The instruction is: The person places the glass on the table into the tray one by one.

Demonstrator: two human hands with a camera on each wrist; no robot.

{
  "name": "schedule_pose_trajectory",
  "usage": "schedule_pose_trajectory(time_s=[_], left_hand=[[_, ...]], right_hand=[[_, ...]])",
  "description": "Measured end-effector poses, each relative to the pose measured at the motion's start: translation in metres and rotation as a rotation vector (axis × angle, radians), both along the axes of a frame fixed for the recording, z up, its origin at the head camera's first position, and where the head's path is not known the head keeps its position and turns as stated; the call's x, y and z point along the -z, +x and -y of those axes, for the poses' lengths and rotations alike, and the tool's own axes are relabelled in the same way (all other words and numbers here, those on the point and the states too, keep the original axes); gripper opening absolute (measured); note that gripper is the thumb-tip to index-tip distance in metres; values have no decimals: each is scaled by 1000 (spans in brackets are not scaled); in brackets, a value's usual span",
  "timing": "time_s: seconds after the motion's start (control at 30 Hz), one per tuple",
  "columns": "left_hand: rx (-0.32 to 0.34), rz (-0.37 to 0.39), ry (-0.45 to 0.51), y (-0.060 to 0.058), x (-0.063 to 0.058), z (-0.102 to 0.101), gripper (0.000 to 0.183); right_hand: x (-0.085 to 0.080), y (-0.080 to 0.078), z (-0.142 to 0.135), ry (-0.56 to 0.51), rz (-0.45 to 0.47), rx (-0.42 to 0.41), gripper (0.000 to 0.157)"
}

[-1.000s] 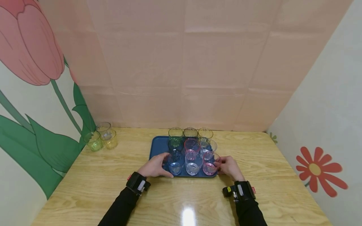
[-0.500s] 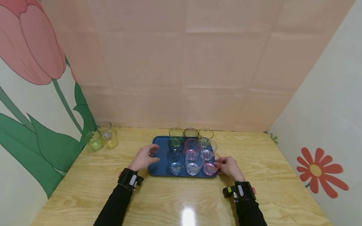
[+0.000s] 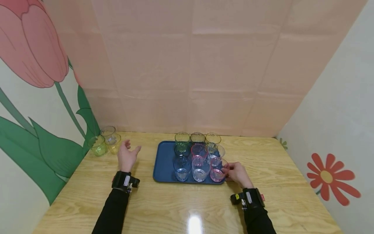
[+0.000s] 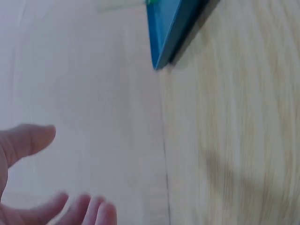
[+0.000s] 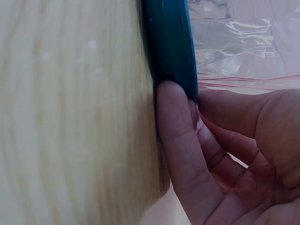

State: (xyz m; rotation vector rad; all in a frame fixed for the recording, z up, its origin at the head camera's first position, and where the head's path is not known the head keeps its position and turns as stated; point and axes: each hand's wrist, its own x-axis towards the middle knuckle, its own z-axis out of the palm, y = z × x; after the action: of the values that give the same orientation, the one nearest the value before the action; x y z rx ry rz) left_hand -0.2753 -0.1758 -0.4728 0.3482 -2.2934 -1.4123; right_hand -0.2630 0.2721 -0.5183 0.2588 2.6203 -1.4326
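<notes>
Left hand [image 3: 127, 157] moved near yellow glass [image 3: 113, 148], fingers released; right hand [image 3: 238, 174] pinches blue tray [image 3: 164, 162] holding nine glasses [image 3: 200, 170].

- Nine glasses [image 3: 200, 170] are carried by the blue tray [image 3: 163, 165].
- The right hand [image 3: 238, 173] is placed at its near-right corner.
- Three glasses [image 3: 99, 148] are grouped near the table [image 3: 163, 208]'s far-left corner, beside the left hand [image 3: 127, 157].

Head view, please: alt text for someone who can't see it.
A person's left hand, holding nothing, is beside three glasses at the far left of a wooden table. The right hand grips the near right corner of a blue tray bearing clear and coloured glasses.
</notes>
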Motion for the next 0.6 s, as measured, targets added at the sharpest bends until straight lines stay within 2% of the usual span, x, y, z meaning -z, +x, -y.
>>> schedule_pose_trajectory(time_s=[0.1,0.33,0.47,0.6], left_hand=[[-97,-16,33,-1,0,10,66],[-252,-8,76,-2,2,25,75],[-279,24,90,-2,2,32,83],[-270,58,87,-6,5,39,88]], right_hand=[[0,0,0,3,5,-4,8],[1,1,-1,-9,7,6,10],[1,0,0,9,-4,-10,9],[0,0,0,18,-4,-11,9]])
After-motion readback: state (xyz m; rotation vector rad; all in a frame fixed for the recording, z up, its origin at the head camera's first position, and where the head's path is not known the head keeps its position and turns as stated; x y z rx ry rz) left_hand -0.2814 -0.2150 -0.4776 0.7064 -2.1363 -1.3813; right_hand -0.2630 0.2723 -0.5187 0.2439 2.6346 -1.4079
